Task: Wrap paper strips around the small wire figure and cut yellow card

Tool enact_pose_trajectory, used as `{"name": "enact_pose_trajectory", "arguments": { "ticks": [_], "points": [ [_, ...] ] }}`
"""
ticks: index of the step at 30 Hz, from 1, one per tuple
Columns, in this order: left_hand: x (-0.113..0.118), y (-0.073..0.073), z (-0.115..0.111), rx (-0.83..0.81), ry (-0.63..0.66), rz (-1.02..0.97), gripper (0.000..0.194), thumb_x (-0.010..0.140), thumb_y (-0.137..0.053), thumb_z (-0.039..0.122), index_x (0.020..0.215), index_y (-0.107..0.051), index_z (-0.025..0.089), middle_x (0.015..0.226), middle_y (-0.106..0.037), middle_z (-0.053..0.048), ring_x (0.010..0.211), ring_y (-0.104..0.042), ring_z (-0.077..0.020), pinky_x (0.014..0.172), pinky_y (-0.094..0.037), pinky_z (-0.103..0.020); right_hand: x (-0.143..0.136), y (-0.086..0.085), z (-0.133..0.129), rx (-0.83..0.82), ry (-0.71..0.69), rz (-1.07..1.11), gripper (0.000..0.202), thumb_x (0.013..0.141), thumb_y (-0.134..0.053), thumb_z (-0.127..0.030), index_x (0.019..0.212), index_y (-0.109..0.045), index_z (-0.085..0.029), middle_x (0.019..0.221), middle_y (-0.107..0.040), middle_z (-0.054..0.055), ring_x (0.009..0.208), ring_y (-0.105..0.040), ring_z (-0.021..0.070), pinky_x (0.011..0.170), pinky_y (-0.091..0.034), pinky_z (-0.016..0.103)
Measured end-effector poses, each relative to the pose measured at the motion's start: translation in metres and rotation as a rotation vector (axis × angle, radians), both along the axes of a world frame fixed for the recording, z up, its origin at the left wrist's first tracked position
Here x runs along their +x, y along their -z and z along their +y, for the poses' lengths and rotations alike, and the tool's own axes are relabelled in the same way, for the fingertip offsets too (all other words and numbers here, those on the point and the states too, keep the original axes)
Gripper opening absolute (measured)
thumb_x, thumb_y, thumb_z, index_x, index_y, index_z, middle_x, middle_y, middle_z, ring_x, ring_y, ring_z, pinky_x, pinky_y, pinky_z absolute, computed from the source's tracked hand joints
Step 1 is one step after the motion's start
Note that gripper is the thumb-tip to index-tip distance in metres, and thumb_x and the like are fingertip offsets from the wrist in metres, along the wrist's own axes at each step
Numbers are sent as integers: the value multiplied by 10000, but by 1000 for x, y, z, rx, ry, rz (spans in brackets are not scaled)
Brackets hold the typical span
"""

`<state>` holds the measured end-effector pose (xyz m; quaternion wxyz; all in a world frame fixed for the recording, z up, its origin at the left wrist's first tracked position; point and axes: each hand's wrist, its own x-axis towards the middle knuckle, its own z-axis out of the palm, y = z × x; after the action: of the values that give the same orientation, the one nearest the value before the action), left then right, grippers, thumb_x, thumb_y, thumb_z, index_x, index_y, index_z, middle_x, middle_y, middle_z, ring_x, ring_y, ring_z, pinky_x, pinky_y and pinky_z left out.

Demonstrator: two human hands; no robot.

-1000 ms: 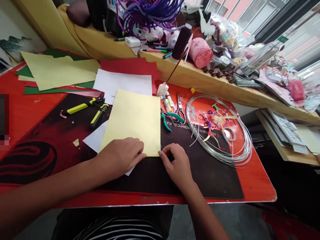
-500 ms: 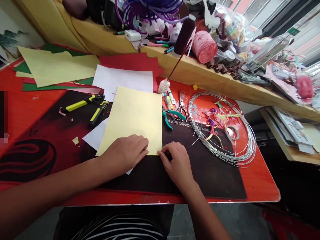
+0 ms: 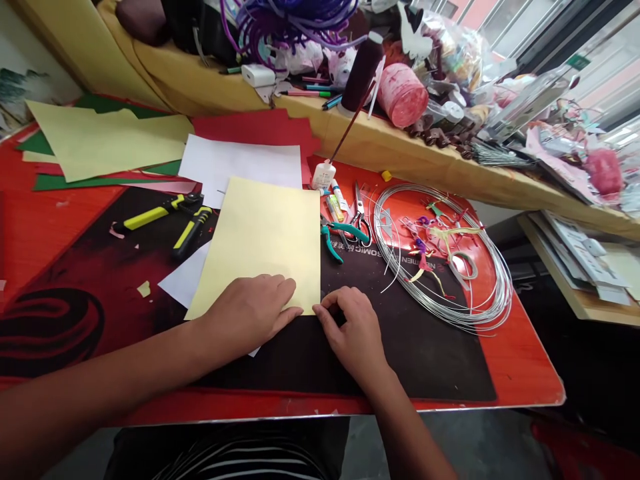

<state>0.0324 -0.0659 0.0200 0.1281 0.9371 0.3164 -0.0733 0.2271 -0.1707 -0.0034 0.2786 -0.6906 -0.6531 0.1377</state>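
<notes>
A sheet of pale yellow paper (image 3: 265,240) lies on the dark desk mat (image 3: 420,360), its near edge toward me. My left hand (image 3: 255,303) rests palm down on the sheet's lower part, thumb stretched along the near edge. At the sheet's near right corner, my right hand (image 3: 353,323) pinches the paper between thumb and fingertips. White paper (image 3: 185,277) sticks out from under the yellow sheet on the left. Teal-handled pliers (image 3: 340,237) lie against its right edge, beside scissors (image 3: 360,213).
A coil of silvery wire (image 3: 500,287) lies on the right, around small coloured twisted pieces and a tape roll (image 3: 464,265). Yellow-black wire strippers (image 3: 150,217) lie left. A white glue bottle (image 3: 324,175) stands behind. Coloured paper (image 3: 110,140) and a cluttered shelf (image 3: 445,150) line the back.
My left thumb has stretched out to the right along the paper's near edge. My right hand keeps its pinch at the corner. The whole view has shifted slightly.
</notes>
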Motion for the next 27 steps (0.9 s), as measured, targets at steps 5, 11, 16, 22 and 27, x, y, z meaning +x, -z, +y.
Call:
{"name": "enact_pose_trajectory", "arguments": {
  "ticks": [5, 11, 16, 22, 27],
  "points": [
    [0, 4, -2, 37, 8, -40, 299, 1088, -536, 452, 973, -623, 190, 891, -694, -88, 834, -681, -277, 632, -431, -352, -4, 1, 0, -17, -27, -106, 192, 1029, -722, -285, 866, -633, -239, 821, -674, 25, 800, -586, 241, 760, -394, 386],
    [0, 4, 0, -7, -21, -44, 274, 1084, -535, 432, 951, -604, 202, 897, -686, -81, 832, -660, -267, 638, -412, -347, -6, 1, 1, -40, -35, -132, 192, 1037, -711, -287, 870, -628, -245, 845, -674, 33, 821, -587, 250, 771, -391, 394],
    [-5, 0, 3, -104, -32, -55, 168, 1058, -584, 323, 937, -589, 207, 923, -689, -65, 834, -645, -252, 654, -382, -346, -5, 1, 0, -54, -45, -109, 179, 1024, -720, -243, 873, -623, -242, 846, -664, 27, 823, -582, 248, 772, -395, 392],
    [-18, 2, 7, -164, -85, -85, 147, 1040, -588, 293, 915, -577, 217, 907, -674, -43, 808, -629, -239, 671, -378, -349, -2, 2, -2, -38, -42, -88, 183, 1012, -717, -190, 874, -608, -244, 851, -680, 20, 822, -579, 242, 764, -392, 387],
    [-35, -1, 14, -246, -126, -104, 182, 1039, -524, 284, 871, -561, 224, 896, -669, -44, 799, -633, -232, 687, -401, -350, 1, 3, -2, -39, -49, -34, 185, 1028, -677, -190, 869, -599, -244, 857, -683, 27, 825, -581, 249, 769, -400, 395]
  ]
}}
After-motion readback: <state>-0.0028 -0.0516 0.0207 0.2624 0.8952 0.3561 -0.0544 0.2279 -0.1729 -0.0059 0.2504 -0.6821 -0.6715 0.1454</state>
